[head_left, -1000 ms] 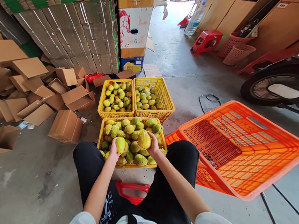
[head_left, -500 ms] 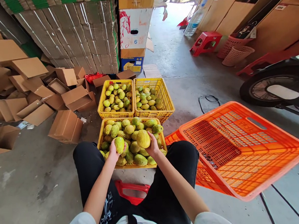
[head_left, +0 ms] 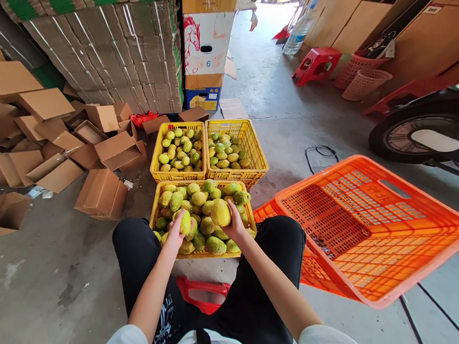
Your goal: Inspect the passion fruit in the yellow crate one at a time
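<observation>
I sit over a yellow crate [head_left: 154,203] heaped with yellow-green fruit. My left hand [head_left: 175,231] is wrapped round a small green-yellow fruit [head_left: 185,222] just above the heap. My right hand [head_left: 236,224] grips a larger, rounder yellow fruit [head_left: 220,213] beside it. Both hands hover over the near half of that crate, between my knees. Behind it stand two more yellow crates, the left one [head_left: 157,155] and the right one [head_left: 256,149], each partly filled with the same fruit.
A big orange crate [head_left: 376,224] lies tilted at my right, stacked on another. Loose cardboard boxes [head_left: 102,194] litter the floor at the left, with stacks of flat cartons [head_left: 124,48] behind. A scooter wheel [head_left: 421,135], red stools [head_left: 316,62] and pink baskets [head_left: 365,82] are at the right.
My left hand has turned its fruit, fingers now curling over the top. The right hand's fruit has shifted slightly; both stay above the near crate.
</observation>
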A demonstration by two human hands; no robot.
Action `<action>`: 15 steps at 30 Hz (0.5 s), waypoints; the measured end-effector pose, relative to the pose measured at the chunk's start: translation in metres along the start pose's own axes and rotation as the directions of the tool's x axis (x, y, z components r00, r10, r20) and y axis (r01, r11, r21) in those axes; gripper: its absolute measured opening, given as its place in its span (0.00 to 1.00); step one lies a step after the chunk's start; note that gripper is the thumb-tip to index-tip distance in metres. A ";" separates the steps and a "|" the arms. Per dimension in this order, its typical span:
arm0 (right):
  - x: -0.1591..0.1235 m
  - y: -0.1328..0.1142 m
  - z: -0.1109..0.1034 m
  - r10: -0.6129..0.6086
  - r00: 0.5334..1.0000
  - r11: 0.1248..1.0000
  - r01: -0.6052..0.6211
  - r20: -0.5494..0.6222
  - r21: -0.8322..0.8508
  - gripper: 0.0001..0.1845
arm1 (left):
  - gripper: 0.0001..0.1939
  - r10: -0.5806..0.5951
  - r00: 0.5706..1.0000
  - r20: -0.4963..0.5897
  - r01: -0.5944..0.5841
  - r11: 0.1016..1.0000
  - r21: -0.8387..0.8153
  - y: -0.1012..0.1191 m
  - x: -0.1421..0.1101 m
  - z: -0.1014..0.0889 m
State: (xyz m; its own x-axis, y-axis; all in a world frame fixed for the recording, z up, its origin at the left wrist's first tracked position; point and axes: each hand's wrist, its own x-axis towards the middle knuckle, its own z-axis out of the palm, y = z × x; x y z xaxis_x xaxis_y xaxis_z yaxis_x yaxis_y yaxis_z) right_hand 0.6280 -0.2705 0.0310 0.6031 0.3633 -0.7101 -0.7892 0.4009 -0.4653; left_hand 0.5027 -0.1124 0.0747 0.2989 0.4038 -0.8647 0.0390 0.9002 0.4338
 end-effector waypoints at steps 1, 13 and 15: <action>0.000 0.000 0.000 0.005 1.000 1.000 -0.005 -0.001 0.010 0.21 | 0.14 0.003 1.000 0.005 -0.003 1.000 -0.006 -0.001 0.000 0.000; 0.000 -0.003 -0.003 0.050 0.995 0.998 -0.052 -0.089 -0.024 0.10 | 0.04 0.089 0.995 -0.041 -0.084 0.990 0.111 -0.002 0.008 -0.001; -0.001 -0.004 -0.002 0.041 0.993 0.999 -0.045 -0.108 -0.031 0.11 | 0.09 0.059 0.997 -0.046 -0.054 0.993 0.105 -0.002 0.012 -0.003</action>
State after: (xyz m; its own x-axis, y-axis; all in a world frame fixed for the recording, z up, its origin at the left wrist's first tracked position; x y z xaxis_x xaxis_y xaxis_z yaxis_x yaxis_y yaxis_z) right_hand 0.6305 -0.2743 0.0322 0.5544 0.2868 -0.7812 -0.8185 0.3577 -0.4495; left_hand 0.5030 -0.1086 0.0623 0.2567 0.4629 -0.8484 0.1229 0.8551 0.5037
